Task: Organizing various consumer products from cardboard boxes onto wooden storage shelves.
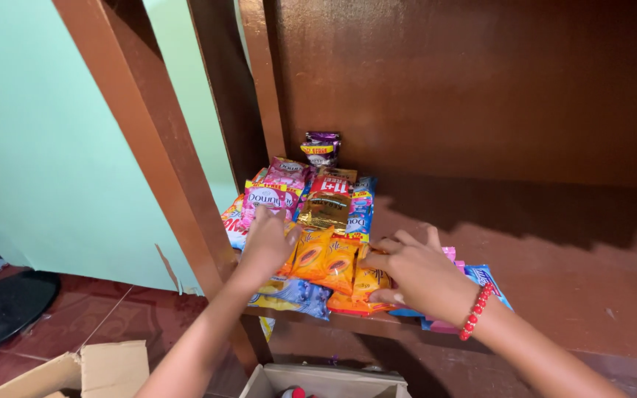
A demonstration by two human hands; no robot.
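The person's left hand (265, 243) lies flat, fingers spread and holding nothing, pressed on top of the heap of sachets at the near left corner of the wooden shelf (554, 273). Just to the right of that grip sit the orange sachets (326, 262), and the right hand (418, 274), wearing a red bead bracelet (475, 313), rests on their right end with the fingers curled loosely over them; whether it pinches one cannot be told. Beyond the left grip lie pink sachets (274, 193) and a gold sachet (324, 210), with a small purple packet (321, 147) standing against the back wall. A blue sachet (293, 295) hangs over the shelf's front edge below the left wrist. The brown upright post (164, 147) crowds the left grip closely, while right of the right grip the shelf runs bare. A cardboard box (326, 382) stands open below the front edge.
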